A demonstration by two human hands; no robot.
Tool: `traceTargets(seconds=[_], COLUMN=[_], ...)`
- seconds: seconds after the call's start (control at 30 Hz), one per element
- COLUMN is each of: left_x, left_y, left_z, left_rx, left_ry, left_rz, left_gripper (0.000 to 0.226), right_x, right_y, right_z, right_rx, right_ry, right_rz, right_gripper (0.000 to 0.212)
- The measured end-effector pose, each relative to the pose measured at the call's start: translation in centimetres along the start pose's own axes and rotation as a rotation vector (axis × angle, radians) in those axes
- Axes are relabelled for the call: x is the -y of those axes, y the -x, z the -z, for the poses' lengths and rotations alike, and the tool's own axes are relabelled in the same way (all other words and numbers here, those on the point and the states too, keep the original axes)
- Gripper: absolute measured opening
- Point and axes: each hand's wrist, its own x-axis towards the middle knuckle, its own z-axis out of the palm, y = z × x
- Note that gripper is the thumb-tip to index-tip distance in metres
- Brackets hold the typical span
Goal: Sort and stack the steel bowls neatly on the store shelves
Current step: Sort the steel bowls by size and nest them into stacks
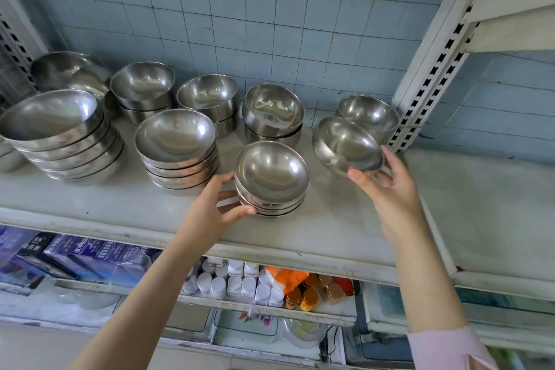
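Bowl (345,144) tilted, rim gripped by right hand (390,189), just right of the short stack (271,177). Left hand (210,213) grips that stack's left side. Stack sits on the shelf (330,234).

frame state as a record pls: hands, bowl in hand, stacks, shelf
left hand: curled round the side of the small front stack
right hand: holds a tilted bowl by its rim, over the shelf
behind it: back-right bowl, upright
larger stacks: to the left, rims up
shelf below: white bottles, dark boxes
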Motion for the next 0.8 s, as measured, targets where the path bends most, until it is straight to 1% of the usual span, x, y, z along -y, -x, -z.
traceTargets(seconds=[0.13, 0.2, 0.27, 0.4, 0.6, 0.8], left_x=[-0.1, -0.3, -0.4, -0.6, -0.7, -0.6], left_y=[0.0, 0.0, 0.0, 0.0, 0.0, -0.1], left_z=[0.1, 0.0, -0.1, -0.2, -0.2, 0.1], left_rx=[0.012, 0.014, 0.013, 0.011, 0.023, 0.036], left_ry=[0.007, 0.012, 0.001, -0.011, -0.035, -0.073], left_rz=[0.005, 0.015, 0.018, 0.011, -0.026, -0.045], left_gripper=[0.082, 0.080, 0.077, 0.082, 0.086, 0.088], right_x=[2.6, 2.5, 1.8, 0.4, -0.7, -1.2], right_y=[2.3, 3.1, 3.4, 3.7, 4.0, 3.6], right_z=[-2.7, -4.6, -5.9, -7.1, -7.3, -7.3], right_rx=[0.139, 0.205, 0.243, 0.268, 0.282, 0.295], right_ry=[-0.031, -0.024, 0.012, 0.099, 0.111, 0.135], right_rz=[0.063, 0.067, 0.078, 0.064, 0.040, 0.011], right_gripper=[0.096, 0.102, 0.102, 0.113, 0.109, 0.114])
